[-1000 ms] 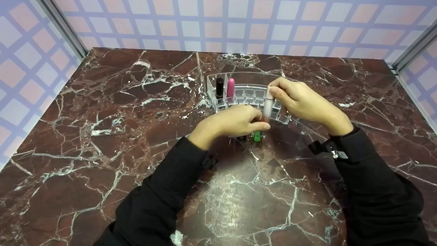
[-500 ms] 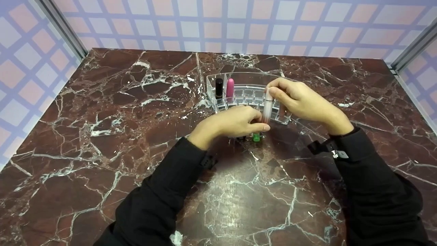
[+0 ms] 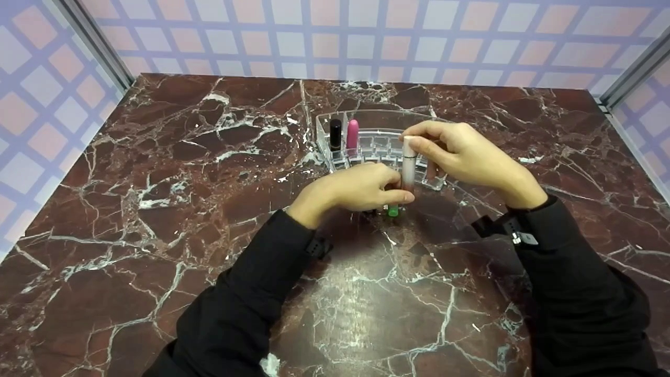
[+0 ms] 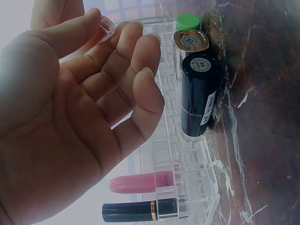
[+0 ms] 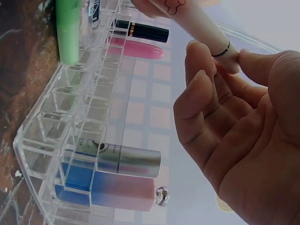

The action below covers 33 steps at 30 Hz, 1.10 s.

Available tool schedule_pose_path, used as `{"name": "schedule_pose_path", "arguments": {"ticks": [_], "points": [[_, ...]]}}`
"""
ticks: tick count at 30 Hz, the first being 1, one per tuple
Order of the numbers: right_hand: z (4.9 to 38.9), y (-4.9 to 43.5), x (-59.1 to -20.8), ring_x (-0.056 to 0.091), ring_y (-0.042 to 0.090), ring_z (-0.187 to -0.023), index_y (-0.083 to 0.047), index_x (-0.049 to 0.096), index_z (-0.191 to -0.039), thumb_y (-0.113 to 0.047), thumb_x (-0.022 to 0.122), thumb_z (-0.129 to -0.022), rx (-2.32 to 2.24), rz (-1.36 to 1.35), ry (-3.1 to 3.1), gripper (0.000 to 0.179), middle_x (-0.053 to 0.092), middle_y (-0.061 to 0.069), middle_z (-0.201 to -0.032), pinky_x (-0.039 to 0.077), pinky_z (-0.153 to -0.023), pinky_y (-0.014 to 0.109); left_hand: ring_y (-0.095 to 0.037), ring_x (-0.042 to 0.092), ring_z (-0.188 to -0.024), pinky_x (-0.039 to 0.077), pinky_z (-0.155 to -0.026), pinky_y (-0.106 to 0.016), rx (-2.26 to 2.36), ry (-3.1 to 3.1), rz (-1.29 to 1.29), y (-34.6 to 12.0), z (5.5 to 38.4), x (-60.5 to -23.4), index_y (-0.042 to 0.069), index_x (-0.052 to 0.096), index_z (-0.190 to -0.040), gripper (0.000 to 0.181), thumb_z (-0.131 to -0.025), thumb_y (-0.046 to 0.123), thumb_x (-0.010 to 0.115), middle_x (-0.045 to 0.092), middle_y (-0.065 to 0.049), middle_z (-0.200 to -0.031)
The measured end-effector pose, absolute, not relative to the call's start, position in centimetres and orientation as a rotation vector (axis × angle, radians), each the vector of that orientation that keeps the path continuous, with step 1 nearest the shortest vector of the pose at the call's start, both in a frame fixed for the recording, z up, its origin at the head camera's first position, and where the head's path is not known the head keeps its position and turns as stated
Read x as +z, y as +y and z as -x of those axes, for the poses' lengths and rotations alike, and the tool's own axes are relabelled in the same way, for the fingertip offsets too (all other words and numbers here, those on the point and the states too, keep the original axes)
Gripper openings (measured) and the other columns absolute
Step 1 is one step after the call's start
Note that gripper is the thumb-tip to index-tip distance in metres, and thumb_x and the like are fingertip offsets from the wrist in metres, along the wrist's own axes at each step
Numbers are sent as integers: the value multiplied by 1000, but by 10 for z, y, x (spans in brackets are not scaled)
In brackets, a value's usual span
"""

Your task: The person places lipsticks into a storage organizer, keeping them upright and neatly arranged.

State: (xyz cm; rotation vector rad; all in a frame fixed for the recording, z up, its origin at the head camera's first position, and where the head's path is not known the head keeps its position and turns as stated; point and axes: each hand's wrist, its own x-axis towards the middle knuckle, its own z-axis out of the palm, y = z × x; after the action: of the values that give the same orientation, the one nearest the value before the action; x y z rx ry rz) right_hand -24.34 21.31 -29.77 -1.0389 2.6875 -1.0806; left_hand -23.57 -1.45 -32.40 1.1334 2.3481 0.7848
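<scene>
Dark red marbled bench (image 3: 131, 283), white veins, glare (image 3: 343, 314) front middle. Pink-white-lavender checked walls (image 3: 361, 42) along back and side edges; grey metal posts (image 3: 93, 39) at back corners.

- 8 tubes in view
- 2 black: far black tube (image 3: 335, 135), near black tube (image 4: 199, 96)
- 1 pink tube (image 3: 353, 135)
- 1 green tube (image 3: 393, 211), near
- 1 gold-ended tube (image 4: 191, 41), near
- 1 white tube (image 3: 409, 170)
- 1 silver tube (image 5: 140, 161), right
- 1 blue-pink tube (image 5: 123, 191), right
- 1 rack (image 3: 379, 142)
- 2 hands: left hand (image 3: 361, 186), right hand (image 3: 466, 154)
- 2 sleeves: left sleeve (image 3: 235, 293), right sleeve (image 3: 581, 277)
- 3 panels: left panel (image 3: 26, 104), far panel (image 3: 324, 42), right panel (image 3: 649, 125)
- 1 table (image 3: 157, 225)
</scene>
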Motion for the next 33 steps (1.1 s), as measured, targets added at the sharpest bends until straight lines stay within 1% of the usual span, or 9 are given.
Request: {"name": "schedule_pose_path", "arguments": {"ticks": [5,8,13,17,22,25,28,30,33], "points": [[244,215,-297,66,24,-63,-8,64,-132,-32,54,-109,-1081,1014,2672,34,68,7,-89,51,-51,28,-11,55,-69,49,-68,-27,771,2353,-1137,-15,236,-324,6,66,-102,29,-108,32,56,69,-12,-93],[245,216,-299,65,20,-63,-5,61,-135,-26,59,-107,-1099,1032,2634,34,68,9,-97,53,-51,29,-11,54,-68,48,-67,-27,770,2353,-1127,-15,236,-323,6,66,-103,28,-108,32,56,67,-7,-88],[247,218,-300,66,15,-64,-3,56,-140,-18,67,-103,-1088,1109,2606,42,69,8,-102,55,-54,29,-10,50,-64,45,-63,-26,777,2355,-1115,-16,235,-322,6,67,-105,28,-108,32,56,59,1,-80],[246,218,-300,66,15,-64,-5,54,-143,-18,67,-103,-1092,1131,2596,44,69,7,-103,56,-53,30,-9,50,-64,45,-62,-26,778,2356,-1112,-16,235,-323,6,67,-105,29,-108,33,56,59,1,-80],[246,218,-300,66,16,-62,-11,54,-146,-16,65,-104,-1139,1145,2576,44,68,8,-102,55,-51,29,-9,49,-62,44,-60,-25,802,2356,-1094,-16,235,-322,6,67,-103,31,-108,33,56,63,-4,-83],[245,218,-299,65,16,-60,-14,56,-145,-14,66,-103,-1179,1153,2579,43,68,7,-100,54,-50,28,-9,48,-62,44,-59,-25,811,2384,-1079,-15,234,-321,6,67,-102,31,-108,35,55,61,-2,-80],[245,218,-298,63,14,-61,-12,58,-142,-11,67,-102,-1190,1173,2642,42,70,4,-99,51,-51,25,-8,46,-60,42,-58,-25,803,2434,-1044,-15,233,-319,7,67,-101,32,-108,36,55,56,3,-76],[246,219,-298,62,12,-63,-11,59,-140,-10,69,-100,-1196,1178,2707,41,71,3,-99,50,-53,22,-7,43,-57,40,-55,-23,797,2476,-997,-16,233,-318,7,67,-98,34,-108,37,55,53,4,-72],[247,220,-299,61,10,-65,-11,62,-138,-11,72,-99,-1194,1163,2828,40,73,1,-98,46,-52,19,-6,38,-51,36,-49,-21,792,2549,-890,-19,234,-316,11,63,-84,38,-108,39,54,49,6,-65]]}}
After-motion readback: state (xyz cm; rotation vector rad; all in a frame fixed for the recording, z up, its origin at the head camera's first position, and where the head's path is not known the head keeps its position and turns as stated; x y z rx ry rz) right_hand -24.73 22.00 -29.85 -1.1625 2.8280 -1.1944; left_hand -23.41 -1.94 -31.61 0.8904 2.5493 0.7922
